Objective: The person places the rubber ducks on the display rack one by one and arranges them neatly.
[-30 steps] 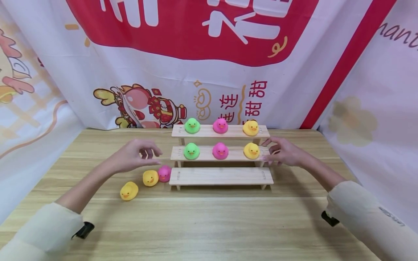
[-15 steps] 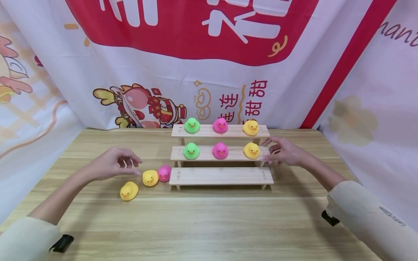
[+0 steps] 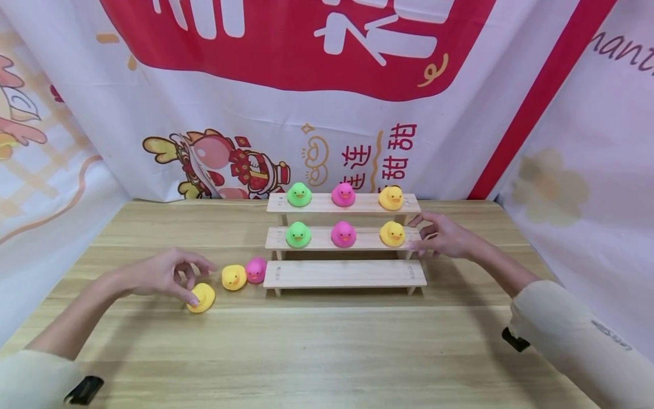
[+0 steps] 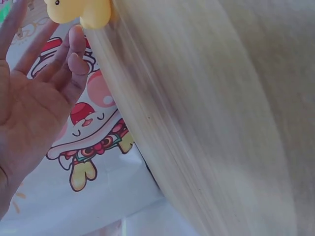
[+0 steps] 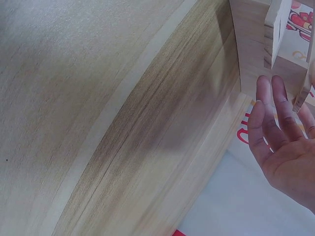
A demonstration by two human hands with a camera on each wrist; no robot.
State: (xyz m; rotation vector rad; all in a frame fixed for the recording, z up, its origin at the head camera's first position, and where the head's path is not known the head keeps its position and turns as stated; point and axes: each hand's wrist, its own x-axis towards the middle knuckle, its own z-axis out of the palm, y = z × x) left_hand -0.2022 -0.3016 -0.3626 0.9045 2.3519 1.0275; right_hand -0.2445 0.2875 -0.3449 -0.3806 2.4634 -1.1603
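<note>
In the head view my left hand (image 3: 163,275) reaches down to the nearest yellow rubber duck (image 3: 204,297) on the table. Its thumb tip is right at the duck, while the index finger stays stretched out above. The left wrist view has the same duck (image 4: 81,11) at the top edge, past the loosely bent fingers (image 4: 61,64). My right hand (image 3: 441,236) lies at the right end of the wooden tiered stand (image 3: 344,274), its fingers loose around the middle shelf's end. In the right wrist view the fingertips (image 5: 279,87) are beside the stand's boards (image 5: 253,46).
Another yellow duck (image 3: 234,277) and a pink duck (image 3: 256,270) sit left of the stand. Green (image 3: 298,234), pink (image 3: 344,234) and yellow (image 3: 392,233) ducks line the middle shelf, with the same colours above. The bottom shelf is bare. A printed cloth (image 3: 219,102) hangs behind the table.
My left hand has moved left and down, from beside the stand to the nearest yellow duck. My right hand has stayed at the stand's end.
</note>
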